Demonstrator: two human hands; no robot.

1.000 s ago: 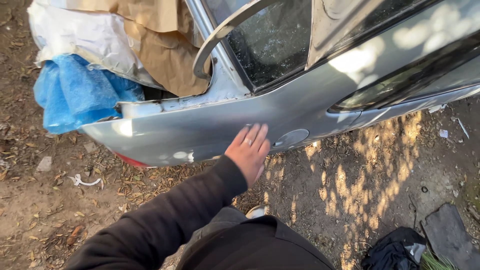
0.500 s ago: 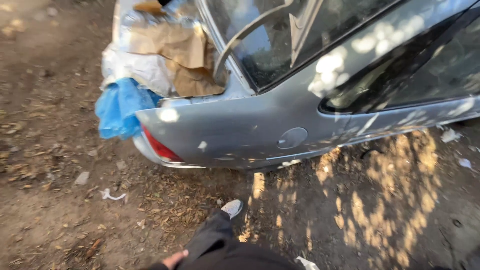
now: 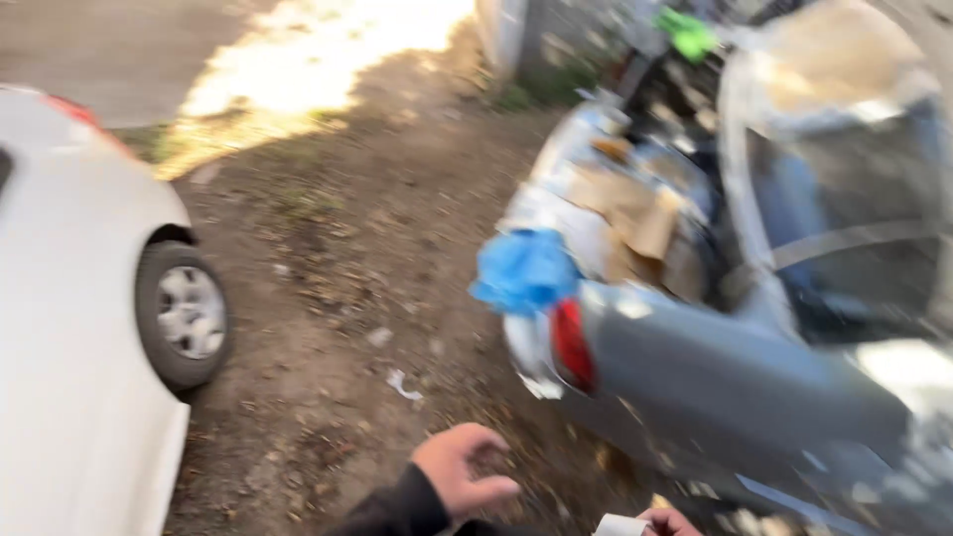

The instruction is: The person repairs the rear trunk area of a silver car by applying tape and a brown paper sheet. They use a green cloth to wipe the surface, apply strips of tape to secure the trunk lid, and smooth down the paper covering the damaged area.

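The view has swung left since half a second ago, bringing in a white car (image 3: 69, 347) left of the hands. The left hand (image 3: 459, 474) hangs loosely curled, empty. The right hand (image 3: 667, 520), cut off below, pinches a blurred white paper (image 3: 620, 525). One grey car (image 3: 735, 367) stands just ahead-right, on bare dirt (image 3: 328, 258).

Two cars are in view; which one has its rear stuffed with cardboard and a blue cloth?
The grey car on the right, red tail light showing; the white car at left shows only a bare side and wheel.
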